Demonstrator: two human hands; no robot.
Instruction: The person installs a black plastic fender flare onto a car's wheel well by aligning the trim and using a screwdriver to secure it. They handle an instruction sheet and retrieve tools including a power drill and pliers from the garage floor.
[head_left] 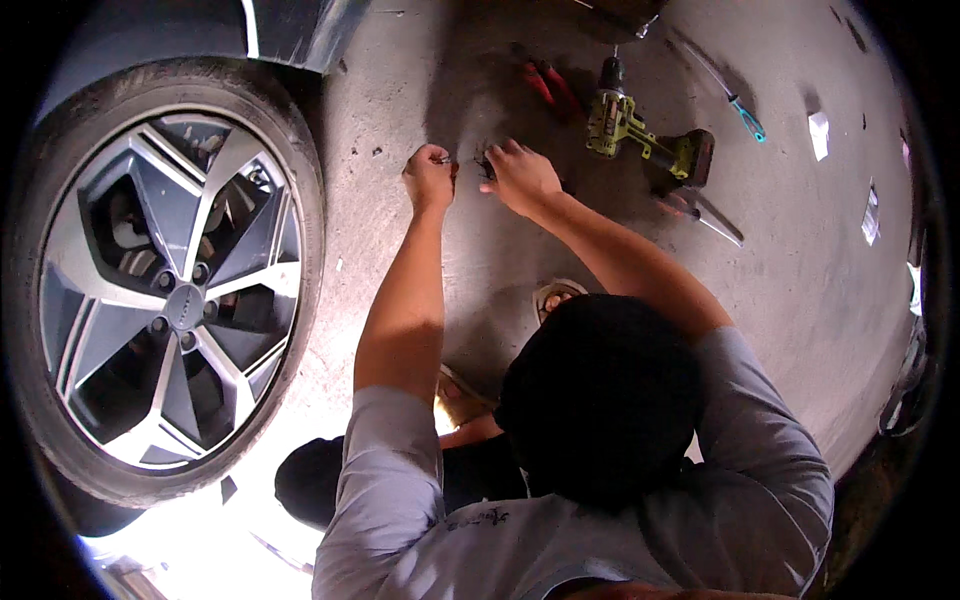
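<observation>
Over the concrete floor, my left hand (429,178) is closed in a pinch, with a small shiny bit showing at its fingertips. Just to the right, my right hand (522,177) has its fingers curled around something small and dark. Both objects are too small and shadowed to name. The hands are a short gap apart. Nearest to my right hand, beyond it, lie red-handled pliers (553,90), partly in shadow. A green and black cordless drill (640,130) rests on its side to the right of them, apart from my hand.
A car wheel (180,290) with a grey and silver rim stands close on the left. To the right lie a teal-handled screwdriver (745,118), a tool with an orange and dark handle (680,205) and white scraps (819,135). My sandalled foot (556,297) is below the hands.
</observation>
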